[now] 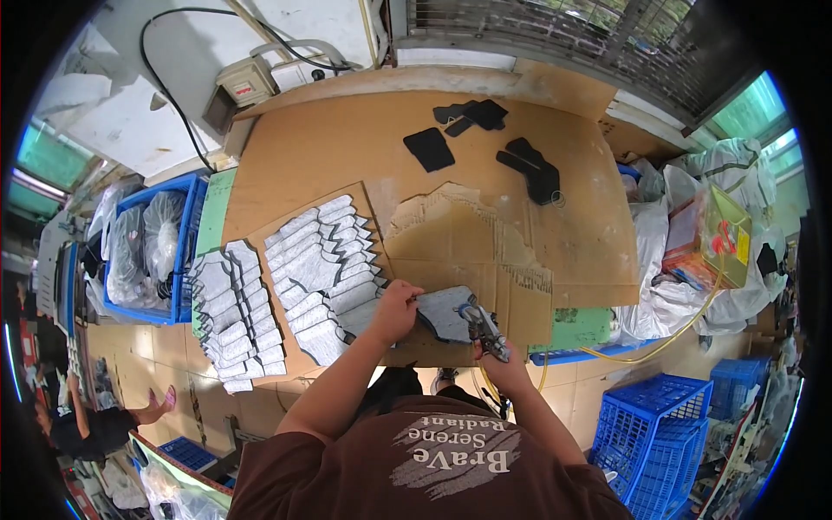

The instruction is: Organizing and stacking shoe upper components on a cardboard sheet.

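My left hand (397, 310) is closed, its fingers pinching the left edge of a grey-white cut fabric piece (446, 314) with a dark rim. This piece lies at the near edge of the cardboard-covered table. In my right hand (505, 367) is a metal spray gun (485, 329), with its head over the right part of the piece. To the left of my left hand, overlapping rows of similar grey-white pieces (316, 260) lie on a cardboard sheet. Another overlapping row of pieces (232, 308) lies farther left.
Black cut pieces (429, 149) lie at the far side of the cardboard (329, 139). A blue crate (186, 251) with plastic bags stands left. A yellow hose (667, 336) and plastic bags (650, 251) are right. Blue crates (646, 433) stand lower right. Another person (87, 429) is at far left.
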Motion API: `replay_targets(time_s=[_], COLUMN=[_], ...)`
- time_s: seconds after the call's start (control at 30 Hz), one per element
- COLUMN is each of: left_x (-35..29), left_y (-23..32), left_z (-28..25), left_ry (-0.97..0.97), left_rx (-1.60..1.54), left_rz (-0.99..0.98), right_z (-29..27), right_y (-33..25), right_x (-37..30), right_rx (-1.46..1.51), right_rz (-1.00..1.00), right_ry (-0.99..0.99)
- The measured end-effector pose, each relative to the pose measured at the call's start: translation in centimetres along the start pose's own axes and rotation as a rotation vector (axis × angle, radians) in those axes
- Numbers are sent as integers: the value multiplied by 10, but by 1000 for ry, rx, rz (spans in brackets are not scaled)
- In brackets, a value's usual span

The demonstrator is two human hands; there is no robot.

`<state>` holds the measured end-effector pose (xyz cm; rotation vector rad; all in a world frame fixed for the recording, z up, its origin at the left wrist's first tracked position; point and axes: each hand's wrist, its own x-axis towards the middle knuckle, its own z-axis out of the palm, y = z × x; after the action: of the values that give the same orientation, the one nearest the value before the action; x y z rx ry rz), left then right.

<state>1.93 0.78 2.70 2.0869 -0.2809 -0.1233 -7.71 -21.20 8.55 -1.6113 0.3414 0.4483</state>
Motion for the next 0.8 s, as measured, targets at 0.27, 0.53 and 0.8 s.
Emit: replay_targets(time_s=[0.27, 0.53, 0.8], left_x=[-4, -17, -35], left_y=[-4, -52, -114], left_z=[2, -79, -164], left_ry=[73, 388, 527], left_rx=[-41, -394, -36], left_rz=[-55, -538, -627], right_z=[-6, -7, 3], right_y=[-7, -5, 4], right_x=[-3, -8, 0], right_rx=[-73, -19, -125], right_rz=[35, 32, -137], right_ry=[63, -53, -113])
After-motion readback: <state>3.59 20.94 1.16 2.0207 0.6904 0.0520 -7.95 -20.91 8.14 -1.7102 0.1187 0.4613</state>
